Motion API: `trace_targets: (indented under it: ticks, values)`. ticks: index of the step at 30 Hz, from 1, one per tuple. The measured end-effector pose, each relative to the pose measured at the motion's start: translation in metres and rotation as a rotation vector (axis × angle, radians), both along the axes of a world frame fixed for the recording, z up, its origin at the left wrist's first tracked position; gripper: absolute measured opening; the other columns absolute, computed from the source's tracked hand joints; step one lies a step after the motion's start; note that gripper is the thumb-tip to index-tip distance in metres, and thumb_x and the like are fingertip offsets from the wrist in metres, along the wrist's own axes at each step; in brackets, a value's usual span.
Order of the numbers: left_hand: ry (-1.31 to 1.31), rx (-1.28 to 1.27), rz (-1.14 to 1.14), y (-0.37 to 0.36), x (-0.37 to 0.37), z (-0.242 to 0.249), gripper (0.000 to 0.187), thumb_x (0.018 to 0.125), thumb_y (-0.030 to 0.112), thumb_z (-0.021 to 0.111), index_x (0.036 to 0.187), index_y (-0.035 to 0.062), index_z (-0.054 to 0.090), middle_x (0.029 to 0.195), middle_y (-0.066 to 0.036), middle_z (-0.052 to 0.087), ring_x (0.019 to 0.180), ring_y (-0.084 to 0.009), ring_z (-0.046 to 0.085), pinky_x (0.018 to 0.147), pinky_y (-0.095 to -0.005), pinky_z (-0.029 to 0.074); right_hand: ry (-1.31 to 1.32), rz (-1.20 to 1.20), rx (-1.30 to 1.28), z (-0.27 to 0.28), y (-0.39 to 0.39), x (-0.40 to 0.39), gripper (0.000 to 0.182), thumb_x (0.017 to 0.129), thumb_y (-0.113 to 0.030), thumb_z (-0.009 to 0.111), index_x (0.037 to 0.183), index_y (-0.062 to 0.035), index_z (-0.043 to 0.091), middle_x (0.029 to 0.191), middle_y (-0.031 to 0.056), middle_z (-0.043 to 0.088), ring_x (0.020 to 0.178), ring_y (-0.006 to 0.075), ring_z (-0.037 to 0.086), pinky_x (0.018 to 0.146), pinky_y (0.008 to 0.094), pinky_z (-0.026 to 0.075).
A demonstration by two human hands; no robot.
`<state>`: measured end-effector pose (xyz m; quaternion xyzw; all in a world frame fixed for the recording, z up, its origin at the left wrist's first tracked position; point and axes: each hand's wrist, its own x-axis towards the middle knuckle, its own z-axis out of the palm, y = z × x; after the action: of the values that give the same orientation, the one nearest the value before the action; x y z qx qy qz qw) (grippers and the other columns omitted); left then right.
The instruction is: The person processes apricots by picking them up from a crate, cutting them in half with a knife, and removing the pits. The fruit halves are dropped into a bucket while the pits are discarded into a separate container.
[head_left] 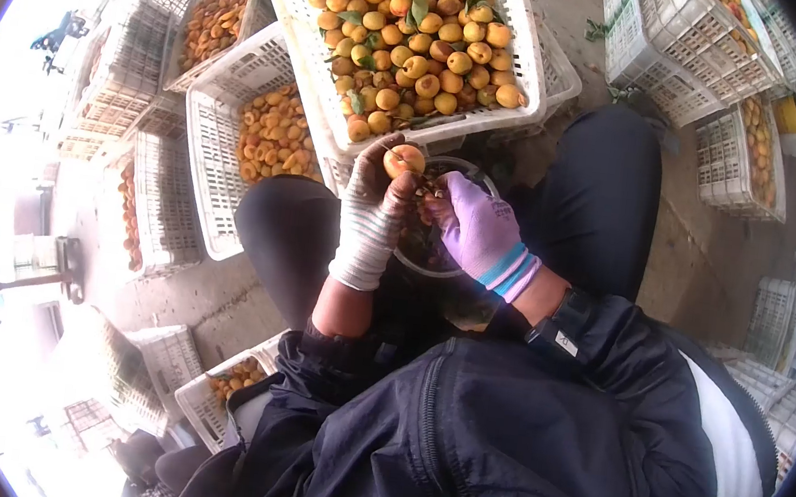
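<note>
My left hand (368, 216), in a white glove with grey stripes and bare fingertips, grips an orange-yellow apricot (404, 160) between thumb and fingers. Close on its right is my right hand (478, 228), in a lilac glove with a teal band. Its fingers are pinched together just below the apricot, and whatever is in them is too small to make out. Under both hands, between my knees, stands a round bucket (431, 273) with dark contents, partly hidden. A white crate (534, 93) heaped with whole apricots (410, 41) and some green leaves lies just beyond my hands.
To the left, a white crate (197, 145) holds cut apricot pieces (277, 134). More fruit crates (127, 55) are stacked at far left. Other crates (671, 49) stand at upper right on the concrete floor (682, 269). Another crate (207, 408) sits by my left elbow.
</note>
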<state>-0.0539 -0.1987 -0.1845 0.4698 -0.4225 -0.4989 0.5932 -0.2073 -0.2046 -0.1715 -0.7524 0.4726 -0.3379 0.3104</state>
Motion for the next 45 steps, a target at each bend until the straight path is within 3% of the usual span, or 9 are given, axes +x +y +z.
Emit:
trace_targets:
  ticks: [11,15,17,29,32,36,39,41,45]
  values:
    - [0.506,0.107,-0.017,-0.002,-0.015,-0.033,0.054,0.096,0.040,0.060,0.131,0.0015,0.048,0.116,-0.012,0.063,0.106,-0.0201,0.059,0.098,-0.0339,0.045,0.103,-0.014,-0.024,-0.009,0.000,-0.004,0.018,0.090,-0.021,0.059,0.097,-0.0058,0.052,0.084,0.0188,0.064,0.077,0.0416,0.063,0.064,0.0501,0.051]
    - [0.438,0.080,-0.073,0.002,-0.016,-0.006,0.057,0.095,0.034,0.063,0.137,0.0020,0.043,0.120,-0.010,0.059,0.105,-0.0187,0.058,0.098,-0.0328,0.045,0.166,-0.014,0.068,-0.006,-0.001,-0.008,0.020,0.093,-0.025,0.057,0.095,-0.0058,0.052,0.080,0.0196,0.065,0.074,0.0430,0.063,0.062,0.0514,0.051]
    - [0.047,0.074,-0.065,0.003,-0.019,-0.001,0.064,0.093,0.028,0.068,0.143,0.0027,0.036,0.126,-0.009,0.052,0.107,-0.0173,0.055,0.098,-0.0314,0.043,0.167,-0.020,0.069,-0.003,-0.001,-0.009,0.021,0.093,-0.026,0.057,0.094,-0.0058,0.052,0.080,0.0195,0.065,0.074,0.0430,0.063,0.062,0.0514,0.051]
    - [-0.059,0.029,0.065,0.003,-0.023,-0.014,0.064,0.096,0.037,0.062,0.143,0.0037,0.035,0.115,-0.009,0.055,0.099,-0.0156,0.055,0.087,-0.0273,0.048,0.158,-0.011,0.079,-0.020,0.000,-0.001,0.016,0.092,-0.020,0.056,0.095,-0.0046,0.053,0.084,0.0216,0.065,0.077,0.0418,0.065,0.064,0.0514,0.052]
    - [0.327,0.018,0.181,-0.005,-0.032,-0.014,0.065,0.094,0.051,0.058,0.137,0.0040,0.043,0.115,-0.011,0.055,0.093,-0.0206,0.058,0.084,-0.0358,0.052,0.194,0.009,0.102,-0.020,0.001,-0.003,0.016,0.091,-0.019,0.056,0.095,-0.0045,0.053,0.084,0.0216,0.066,0.078,0.0415,0.065,0.065,0.0511,0.052]
    - [0.385,0.039,0.184,-0.008,-0.020,-0.025,0.064,0.093,0.052,0.058,0.134,0.0043,0.045,0.114,-0.010,0.055,0.091,-0.0220,0.058,0.081,-0.0383,0.052,0.198,0.021,0.125,-0.016,0.003,-0.002,0.016,0.090,-0.018,0.057,0.095,-0.0044,0.053,0.083,0.0213,0.066,0.078,0.0407,0.066,0.066,0.0508,0.053]
    - [0.749,-0.032,-0.299,-0.010,0.003,-0.051,0.064,0.096,0.056,0.050,0.134,0.0041,0.045,0.114,-0.010,0.057,0.102,-0.0220,0.057,0.091,-0.0365,0.049,0.172,0.013,0.119,-0.016,0.004,-0.003,0.016,0.091,-0.020,0.057,0.095,-0.0046,0.053,0.083,0.0215,0.066,0.079,0.0408,0.066,0.066,0.0508,0.053]
    - [0.083,0.010,0.062,-0.008,-0.004,-0.048,0.066,0.096,0.054,0.051,0.138,0.0037,0.043,0.121,-0.012,0.054,0.108,-0.0218,0.054,0.098,-0.0354,0.045,0.152,0.009,0.102,-0.019,0.003,-0.003,0.017,0.092,-0.021,0.056,0.095,-0.0046,0.053,0.083,0.0216,0.066,0.079,0.0410,0.066,0.066,0.0508,0.053]
    - [-0.114,-0.120,0.081,0.000,-0.017,-0.020,0.065,0.095,0.037,0.062,0.144,0.0037,0.034,0.126,-0.013,0.051,0.112,-0.0206,0.050,0.102,-0.0321,0.039,0.125,0.003,0.157,-0.016,0.002,-0.002,0.019,0.094,-0.024,0.055,0.094,-0.0047,0.053,0.084,0.0217,0.066,0.079,0.0416,0.065,0.066,0.0511,0.052]
